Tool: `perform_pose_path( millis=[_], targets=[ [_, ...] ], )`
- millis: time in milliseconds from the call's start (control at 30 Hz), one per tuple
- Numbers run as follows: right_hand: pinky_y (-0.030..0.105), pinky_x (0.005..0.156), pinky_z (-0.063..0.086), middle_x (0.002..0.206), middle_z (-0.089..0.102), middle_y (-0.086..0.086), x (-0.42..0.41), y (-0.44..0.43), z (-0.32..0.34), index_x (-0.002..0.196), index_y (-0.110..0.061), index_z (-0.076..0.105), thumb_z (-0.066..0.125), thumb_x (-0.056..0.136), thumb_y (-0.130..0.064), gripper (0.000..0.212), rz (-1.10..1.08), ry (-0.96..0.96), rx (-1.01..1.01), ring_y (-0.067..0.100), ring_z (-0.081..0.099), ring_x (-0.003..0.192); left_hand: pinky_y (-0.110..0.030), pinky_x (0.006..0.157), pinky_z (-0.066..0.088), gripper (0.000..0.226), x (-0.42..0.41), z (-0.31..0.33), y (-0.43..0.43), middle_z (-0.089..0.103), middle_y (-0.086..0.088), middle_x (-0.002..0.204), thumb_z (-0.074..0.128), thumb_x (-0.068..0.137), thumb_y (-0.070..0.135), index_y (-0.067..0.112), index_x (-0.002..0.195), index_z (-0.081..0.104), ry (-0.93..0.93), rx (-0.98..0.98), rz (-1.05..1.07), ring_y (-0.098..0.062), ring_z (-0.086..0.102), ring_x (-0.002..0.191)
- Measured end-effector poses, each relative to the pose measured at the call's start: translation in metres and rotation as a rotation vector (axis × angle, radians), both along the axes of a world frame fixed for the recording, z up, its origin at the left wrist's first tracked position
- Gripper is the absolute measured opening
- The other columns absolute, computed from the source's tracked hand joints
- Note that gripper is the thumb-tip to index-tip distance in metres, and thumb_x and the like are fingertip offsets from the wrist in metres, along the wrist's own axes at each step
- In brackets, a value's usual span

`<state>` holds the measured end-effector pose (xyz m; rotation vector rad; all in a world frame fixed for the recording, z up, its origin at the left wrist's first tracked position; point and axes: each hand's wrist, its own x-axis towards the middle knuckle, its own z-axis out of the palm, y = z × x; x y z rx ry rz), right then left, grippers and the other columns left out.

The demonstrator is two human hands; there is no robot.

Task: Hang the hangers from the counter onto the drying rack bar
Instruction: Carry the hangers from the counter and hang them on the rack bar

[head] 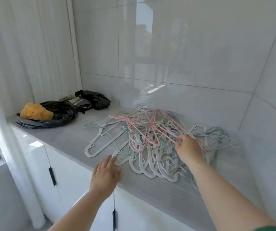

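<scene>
- We see the hangers point(159, 147) lying in a loose tangled pile on the grey counter point(64, 139), against the tiled wall point(184, 55).
- Most are grey or white. The pink hangers point(149, 129) lie across the top of the pile.
- Our right hand point(189, 150) reaches forward over the pile, arm stretched out and palm down. Its fingers point(179, 140) are curled in and pinch thin pink wires at the near right side of the heap.
- Our left hand point(106, 172) is held flat over the front edge of the counter, palm down, fingers straight and close together, holding nothing.
- Its fingertips reach the rounded end of a grey hanger point(117, 161) at the near left of the pile. We cannot tell whether they touch it.
- Both forearms are bare and come in from the lower edge of the view.
- At the far left end of the counter sit black bags point(62, 112) with an orange cloth point(34, 111) on top.
- Below the counter are white cabinets point(70, 172) with black handles point(52, 176).
</scene>
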<state>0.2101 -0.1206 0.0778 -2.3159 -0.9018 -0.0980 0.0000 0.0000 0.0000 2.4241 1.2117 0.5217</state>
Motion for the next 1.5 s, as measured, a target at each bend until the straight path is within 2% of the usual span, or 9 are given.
perform_pose_path(
  millis=[267, 467, 567, 700, 867, 1000, 1167, 1367, 1500],
  targets=[
    [0.034, 0.091, 0.041, 0.128, 0.056, 0.009, 0.050, 0.026, -0.006, 0.124, -0.014, 0.046, 0.040, 0.093, -0.029, 0.035, -0.057, -0.067, -0.407, 0.028, 0.053, 0.115, -0.029, 0.115, 0.001, 0.044, 0.019, -0.013, 0.013, 0.015, 0.012, 0.153, 0.021, 0.096, 0.039, 0.033, 0.139, 0.026, 0.105, 0.117, 0.040, -0.003, 0.010, 0.140],
    [0.026, 0.071, 0.041, 0.110, 0.065, 0.008, 0.067, 0.035, -0.003, 0.104, -0.017, 0.064, 0.041, 0.092, -0.011, 0.027, -0.031, -0.029, -0.431, 0.027, 0.060, 0.095, -0.028, 0.114, 0.000, 0.044, 0.020, -0.013, 0.014, 0.013, 0.013, 0.153, 0.021, 0.096, 0.039, 0.034, 0.139, 0.023, 0.121, 0.146, 0.044, -0.002, 0.007, 0.140],
    [0.023, 0.060, 0.036, 0.099, 0.064, 0.012, 0.069, 0.033, 0.000, 0.086, -0.016, 0.065, 0.039, 0.092, -0.007, 0.029, -0.036, -0.063, -0.365, 0.029, 0.058, 0.086, -0.027, 0.113, -0.001, 0.045, 0.020, -0.012, 0.013, 0.013, 0.014, 0.153, 0.021, 0.096, 0.037, 0.033, 0.140, 0.021, 0.100, 0.154, 0.050, -0.001, 0.007, 0.140],
    [0.027, 0.062, 0.034, 0.099, 0.067, 0.012, 0.069, 0.026, 0.007, 0.097, -0.010, 0.066, 0.038, 0.093, -0.011, 0.028, -0.099, -0.160, -0.218, 0.031, 0.059, 0.088, -0.027, 0.114, -0.001, 0.047, 0.021, -0.013, 0.013, 0.012, 0.015, 0.153, 0.021, 0.096, 0.035, 0.031, 0.143, 0.014, 0.082, 0.159, 0.053, -0.001, 0.007, 0.140],
    [0.031, 0.055, 0.030, 0.072, 0.058, 0.015, 0.069, 0.016, 0.022, 0.081, -0.003, 0.060, 0.040, 0.093, -0.011, 0.025, -0.135, -0.212, 0.044, 0.031, 0.050, 0.068, -0.027, 0.114, -0.001, 0.047, 0.020, -0.012, 0.011, 0.012, 0.014, 0.153, 0.021, 0.096, 0.034, 0.031, 0.142, 0.014, 0.086, 0.154, 0.052, -0.002, 0.006, 0.141],
    [0.032, 0.056, 0.037, 0.079, 0.064, 0.019, 0.063, 0.011, 0.034, 0.088, 0.001, 0.063, 0.043, 0.093, -0.012, 0.024, -0.088, -0.220, 0.236, 0.034, 0.054, 0.068, -0.028, 0.114, -0.001, 0.047, 0.020, -0.008, 0.009, 0.009, 0.013, 0.153, 0.020, 0.096, 0.035, 0.031, 0.142, 0.015, 0.095, 0.124, 0.039, -0.003, 0.005, 0.141],
    [0.020, 0.050, 0.030, 0.066, 0.056, 0.001, 0.045, 0.012, 0.048, 0.078, -0.011, 0.061, 0.046, 0.092, -0.013, 0.021, 0.048, -0.165, 0.355, 0.010, 0.040, 0.047, -0.027, 0.114, -0.001, 0.048, 0.015, 0.000, 0.010, 0.010, 0.012, 0.153, 0.026, 0.096, 0.039, 0.029, 0.142, 0.018, 0.118, 0.017, -0.036, -0.004, 0.008, 0.141],
    [0.018, 0.046, 0.031, 0.063, 0.057, 0.005, -0.006, 0.036, 0.052, 0.090, -0.005, 0.066, 0.049, 0.091, -0.010, 0.018, 0.267, -0.190, 0.394, 0.006, 0.039, 0.046, -0.018, 0.101, 0.027, 0.031, -0.014, 0.045, 0.017, 0.053, 0.012, 0.129, 0.045, 0.092, 0.032, 0.028, 0.122, 0.052, -0.208, -0.033, -0.002, -0.009, 0.043, 0.122],
    [0.013, 0.046, 0.035, 0.062, 0.061, 0.007, -0.059, 0.045, 0.051, 0.096, -0.002, 0.066, 0.050, 0.091, -0.009, 0.018, 0.453, -0.290, 0.345, 0.005, 0.040, 0.045, -0.008, 0.068, 0.036, 0.031, -0.030, 0.106, 0.019, 0.059, 0.008, 0.106, 0.049, 0.091, 0.027, 0.021, 0.121, 0.052, -0.509, -0.167, 0.013, -0.007, 0.055, 0.097]
  ],
)
